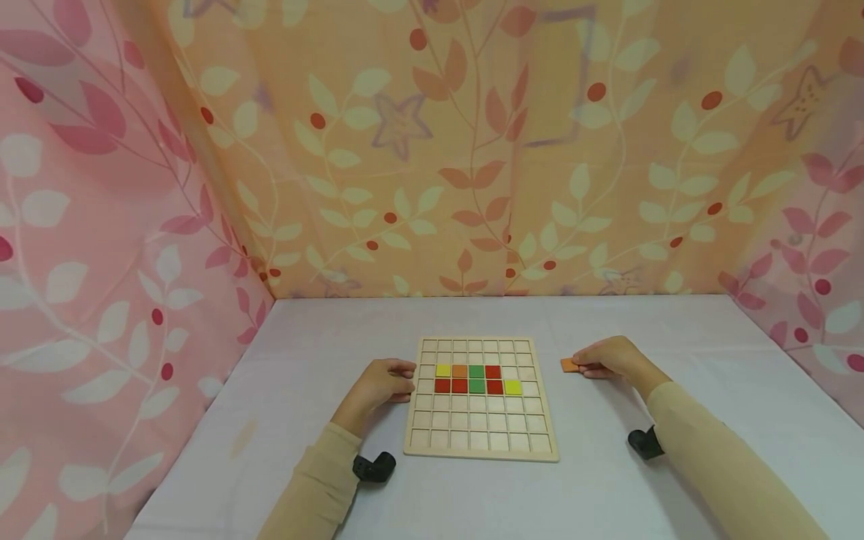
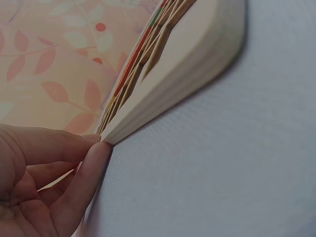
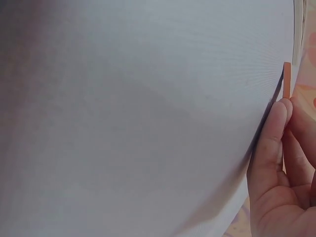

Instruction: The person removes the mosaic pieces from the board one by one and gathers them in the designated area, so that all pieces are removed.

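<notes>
A square wooden grid board point(image 1: 481, 454) lies flat on the white tabletop. Two neighbouring rows of its cells hold coloured square tiles: yellow, orange, green and red above, then red, red, green, red and yellow below. At the board's left edge, my left hand point(image 1: 379, 382) grips the rim between thumb and fingers, seen close up in the left wrist view point(image 2: 54, 182). To the right of the board, my right hand point(image 1: 613, 358) pinches an orange square tile point(image 1: 569, 365) by its edge, low over the cloth. The right wrist view shows the tile point(image 3: 287, 81) edge-on between thumb and fingers.
A white cloth point(image 1: 324, 330) covers the table. Patterned fabric hangs behind as an orange curtain point(image 1: 432, 187), with pink fabric point(image 1: 94, 225) at the left side and more at the right. Black devices point(image 1: 374, 468) are worn at both wrists.
</notes>
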Tool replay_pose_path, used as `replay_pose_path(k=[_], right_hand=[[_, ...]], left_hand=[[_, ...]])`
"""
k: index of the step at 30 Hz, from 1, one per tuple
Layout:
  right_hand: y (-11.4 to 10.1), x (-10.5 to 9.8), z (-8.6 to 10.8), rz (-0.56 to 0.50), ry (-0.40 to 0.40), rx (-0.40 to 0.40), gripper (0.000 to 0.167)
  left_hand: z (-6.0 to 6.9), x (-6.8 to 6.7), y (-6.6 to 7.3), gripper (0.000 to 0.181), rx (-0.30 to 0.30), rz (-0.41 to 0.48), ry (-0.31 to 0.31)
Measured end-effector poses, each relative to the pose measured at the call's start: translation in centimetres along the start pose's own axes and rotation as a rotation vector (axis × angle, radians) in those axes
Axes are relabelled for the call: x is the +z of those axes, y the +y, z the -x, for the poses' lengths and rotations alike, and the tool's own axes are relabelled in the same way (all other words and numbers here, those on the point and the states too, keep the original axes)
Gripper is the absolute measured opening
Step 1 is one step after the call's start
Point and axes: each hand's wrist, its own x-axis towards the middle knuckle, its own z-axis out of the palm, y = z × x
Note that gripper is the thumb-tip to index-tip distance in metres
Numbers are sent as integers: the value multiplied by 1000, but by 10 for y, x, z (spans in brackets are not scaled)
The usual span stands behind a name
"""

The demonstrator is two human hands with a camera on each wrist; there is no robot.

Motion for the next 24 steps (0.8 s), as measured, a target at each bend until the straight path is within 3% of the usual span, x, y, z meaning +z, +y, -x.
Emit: replay_pose_path(k=[11,24], right_hand=[[-2,1,0,40,51,29,33],[1,1,1,2,33,-12,34]], left_hand=[[-3,1,-2,41,-2,24,1],[-3,1,-3,40,-5,24,3]])
